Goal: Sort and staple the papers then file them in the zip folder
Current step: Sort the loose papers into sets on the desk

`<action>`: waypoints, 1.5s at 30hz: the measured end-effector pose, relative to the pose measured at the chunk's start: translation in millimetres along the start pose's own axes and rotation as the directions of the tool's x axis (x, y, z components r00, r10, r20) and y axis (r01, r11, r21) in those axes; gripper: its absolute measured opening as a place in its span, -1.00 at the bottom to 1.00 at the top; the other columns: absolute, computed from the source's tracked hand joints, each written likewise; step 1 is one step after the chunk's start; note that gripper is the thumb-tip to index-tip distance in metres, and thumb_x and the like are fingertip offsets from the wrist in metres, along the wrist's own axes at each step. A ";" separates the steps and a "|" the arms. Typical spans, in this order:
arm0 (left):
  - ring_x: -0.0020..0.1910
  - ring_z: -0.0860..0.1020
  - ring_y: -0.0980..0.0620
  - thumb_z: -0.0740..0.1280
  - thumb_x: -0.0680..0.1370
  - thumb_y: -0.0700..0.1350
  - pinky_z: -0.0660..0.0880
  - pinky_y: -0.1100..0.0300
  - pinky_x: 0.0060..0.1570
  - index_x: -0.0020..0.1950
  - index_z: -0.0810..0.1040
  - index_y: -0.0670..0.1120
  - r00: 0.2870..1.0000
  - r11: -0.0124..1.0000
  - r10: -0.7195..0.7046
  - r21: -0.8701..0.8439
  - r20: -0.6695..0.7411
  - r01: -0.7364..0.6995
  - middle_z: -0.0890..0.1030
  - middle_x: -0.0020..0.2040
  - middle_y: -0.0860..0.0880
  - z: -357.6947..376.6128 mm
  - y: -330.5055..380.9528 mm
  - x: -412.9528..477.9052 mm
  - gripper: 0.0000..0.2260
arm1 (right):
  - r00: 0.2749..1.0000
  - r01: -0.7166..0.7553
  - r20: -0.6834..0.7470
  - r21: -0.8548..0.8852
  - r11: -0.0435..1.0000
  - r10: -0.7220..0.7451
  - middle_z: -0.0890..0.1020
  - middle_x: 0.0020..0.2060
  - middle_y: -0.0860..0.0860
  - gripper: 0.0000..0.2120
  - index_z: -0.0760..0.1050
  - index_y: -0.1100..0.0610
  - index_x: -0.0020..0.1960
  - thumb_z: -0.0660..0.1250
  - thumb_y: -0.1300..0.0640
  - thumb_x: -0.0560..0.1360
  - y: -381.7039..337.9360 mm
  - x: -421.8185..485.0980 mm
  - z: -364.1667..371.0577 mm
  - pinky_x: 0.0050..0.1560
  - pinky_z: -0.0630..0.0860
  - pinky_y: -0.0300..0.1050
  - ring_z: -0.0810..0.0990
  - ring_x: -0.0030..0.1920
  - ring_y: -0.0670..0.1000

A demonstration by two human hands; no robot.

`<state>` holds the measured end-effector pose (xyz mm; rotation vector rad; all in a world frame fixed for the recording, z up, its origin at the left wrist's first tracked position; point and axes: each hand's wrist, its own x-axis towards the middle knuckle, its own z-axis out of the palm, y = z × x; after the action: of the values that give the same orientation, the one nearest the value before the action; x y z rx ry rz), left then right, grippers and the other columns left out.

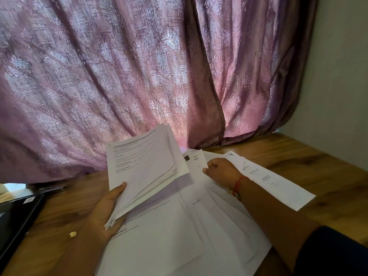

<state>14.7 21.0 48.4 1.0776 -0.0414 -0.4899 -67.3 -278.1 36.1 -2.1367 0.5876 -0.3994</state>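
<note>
My left hand (105,208) grips a thick stack of printed papers (143,166) by its lower left corner and holds it tilted up above the table. My right hand (221,172) pinches the near edge of a single sheet (197,162) that lies on the far part of the spread. Several loose white sheets (179,236) lie fanned across the wooden table (298,156) under both arms. One long sheet (278,184) sticks out to the right. No stapler is in view.
A dark flat folder-like object (18,218) lies at the left edge of the table. A small yellow scrap (73,234) sits beside it. A purple patterned curtain (139,76) hangs behind the table, and a pale wall (342,76) closes the right side.
</note>
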 end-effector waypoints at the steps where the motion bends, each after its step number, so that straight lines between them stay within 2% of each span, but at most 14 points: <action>1: -0.19 0.74 -0.03 0.35 0.62 -0.12 0.63 0.18 -0.41 0.34 0.59 -0.16 1.000 1.000 0.007 -0.007 0.004 -0.007 0.72 0.07 -0.16 1.1 -0.8 -0.1 -0.70 | 1.000 -0.004 -0.002 -0.001 1.000 0.004 0.54 -0.11 0.03 -0.91 0.53 0.12 -0.03 0.36 0.09 0.55 -1.3 -0.8 0.7 -0.04 0.42 -0.19 0.49 -0.09 -0.01; 3: -0.26 0.73 0.00 0.32 0.64 -0.15 0.60 0.21 -0.47 0.25 0.61 -0.16 0.999 1.000 0.021 -0.017 0.024 -0.021 0.75 -0.06 -0.13 3.2 -1.4 -1.9 -0.78 | 1.000 -0.020 -0.004 -0.021 1.000 0.019 0.53 0.01 -0.02 -0.73 0.47 0.10 0.21 0.39 0.12 0.53 0.2 0.2 3.7 0.10 0.46 -0.18 0.51 0.03 0.00; 5: -0.35 0.70 0.05 0.28 0.65 -0.19 0.58 0.24 -0.51 0.14 0.62 -0.16 0.999 0.999 0.043 -0.026 0.022 -0.042 0.74 -0.19 -0.09 5.6 -0.9 -4.1 -0.85 | 1.000 0.013 -0.002 -0.104 0.995 -0.014 0.57 0.06 0.01 -0.62 0.39 0.08 0.28 0.41 0.14 0.51 1.8 -2.0 6.5 0.16 0.51 -0.15 0.56 0.07 0.04; 7: -0.37 0.69 0.07 0.29 0.64 -0.20 0.59 0.26 -0.49 0.14 0.61 -0.16 0.998 0.997 0.059 -0.045 0.003 -0.059 0.74 -0.20 -0.08 4.8 -0.5 -2.5 -0.86 | 0.999 0.042 0.000 -0.214 0.976 -0.043 0.60 0.10 0.04 -0.56 0.36 0.05 0.30 0.45 0.12 0.49 3.7 -3.7 9.0 0.14 0.52 -0.14 0.58 0.08 0.07; 11: -0.35 0.70 0.06 0.30 0.63 -0.19 0.60 0.28 -0.47 0.14 0.61 -0.15 0.999 0.997 0.051 -0.061 0.005 -0.051 0.75 -0.16 -0.09 0.8 0.0 0.1 -0.86 | 0.994 0.100 0.001 -0.413 0.905 -0.109 0.58 0.17 0.05 -0.63 0.48 0.00 0.26 0.44 0.01 0.48 5.0 -4.6 14.6 0.19 0.47 -0.13 0.55 0.13 0.07; 15: -0.36 0.70 0.05 0.31 0.63 -0.18 0.58 0.27 -0.51 0.10 0.62 -0.15 0.999 0.999 0.041 -0.031 0.014 -0.041 0.74 -0.17 -0.10 2.4 0.8 -3.2 -0.88 | 0.983 0.173 0.043 -0.523 0.835 -0.176 0.57 0.21 0.01 -0.70 0.57 -0.06 0.22 0.37 -0.09 0.51 7.0 -5.9 22.5 0.28 0.44 -0.03 0.50 0.19 0.09; 19: -0.31 0.71 0.04 0.34 0.61 -0.17 0.61 0.25 -0.46 0.19 0.61 -0.15 0.999 0.998 0.040 -0.038 -0.010 -0.040 0.75 -0.09 -0.11 -0.2 2.1 -2.0 -0.82 | 0.973 0.226 0.098 -0.589 0.776 -0.209 0.55 0.22 0.02 -0.70 0.55 -0.13 0.27 0.22 -0.12 0.58 4.4 -11.9 30.1 0.29 0.42 -0.01 0.48 0.19 0.12; 22: -0.31 0.71 0.04 0.33 0.61 -0.17 0.61 0.26 -0.46 0.19 0.61 -0.15 0.999 0.998 0.040 -0.038 -0.008 -0.041 0.75 -0.12 -0.11 -0.1 1.6 -1.5 -0.82 | 0.976 0.214 0.110 -0.638 0.740 -0.188 0.50 0.29 0.03 -0.65 0.48 -0.17 0.34 0.18 -0.17 0.59 -1.3 -19.0 30.8 0.29 0.40 0.01 0.43 0.24 0.15; 29: -0.35 0.70 0.07 0.31 0.63 -0.19 0.57 0.27 -0.50 0.12 0.62 -0.13 0.998 0.998 0.058 -0.017 -0.013 -0.058 0.74 -0.19 -0.07 6.5 0.7 -7.0 -0.88 | 0.980 0.200 0.162 -0.708 0.677 -0.119 0.42 0.39 0.05 -0.50 0.38 -0.15 0.44 0.10 -0.30 0.57 -9.9 -28.5 28.8 0.33 0.33 0.08 0.36 0.33 0.18; 37: -0.36 0.70 0.07 0.30 0.65 -0.20 0.56 0.28 -0.51 0.07 0.62 -0.13 0.998 0.998 0.068 0.014 -0.010 -0.067 0.74 -0.23 -0.06 10.2 0.1 -11.5 -0.89 | 0.985 0.167 0.158 -0.718 0.676 -0.074 0.39 0.41 0.05 -0.55 0.34 -0.13 0.45 0.12 -0.21 0.60 -8.1 -26.1 24.9 0.35 0.29 0.12 0.32 0.37 0.17; 40: -0.33 0.70 0.06 0.30 0.64 -0.20 0.58 0.28 -0.49 0.12 0.62 -0.14 0.998 0.997 0.068 -0.023 0.001 -0.068 0.75 -0.18 -0.08 6.5 0.9 -8.0 -0.88 | 0.961 0.271 0.150 -0.694 0.667 -0.234 0.27 0.51 0.06 -0.55 0.24 -0.14 0.51 0.15 -0.09 0.63 -11.5 -29.4 25.8 0.40 0.23 0.12 0.22 0.48 0.17; 42: -0.32 0.70 0.07 0.31 0.63 -0.20 0.59 0.28 -0.47 0.14 0.62 -0.13 0.998 0.997 0.070 -0.041 0.000 -0.070 0.75 -0.15 -0.07 3.7 1.3 -4.0 -0.86 | 0.925 0.375 0.199 -0.618 0.691 -0.323 0.22 0.54 0.02 -0.59 0.28 -0.17 0.50 0.08 -0.06 0.66 -17.3 -34.3 29.1 0.44 0.17 0.14 0.15 0.52 0.14; 45: -0.30 0.71 0.07 0.33 0.61 -0.18 0.60 0.30 -0.44 0.16 0.62 -0.11 0.998 0.997 0.064 -0.051 -0.012 -0.064 0.75 -0.10 -0.06 -0.7 1.8 -0.4 -0.85 | 0.893 0.443 0.360 -0.589 0.676 -0.271 0.17 0.57 -0.02 -0.57 0.37 -0.18 0.44 -0.02 -0.21 0.64 -22.7 -41.1 35.6 0.47 0.07 0.18 0.08 0.55 0.14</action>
<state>15.3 22.5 49.6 1.0254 -0.0540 -0.4256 -78.7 -220.5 31.1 -2.9611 0.1452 -0.1263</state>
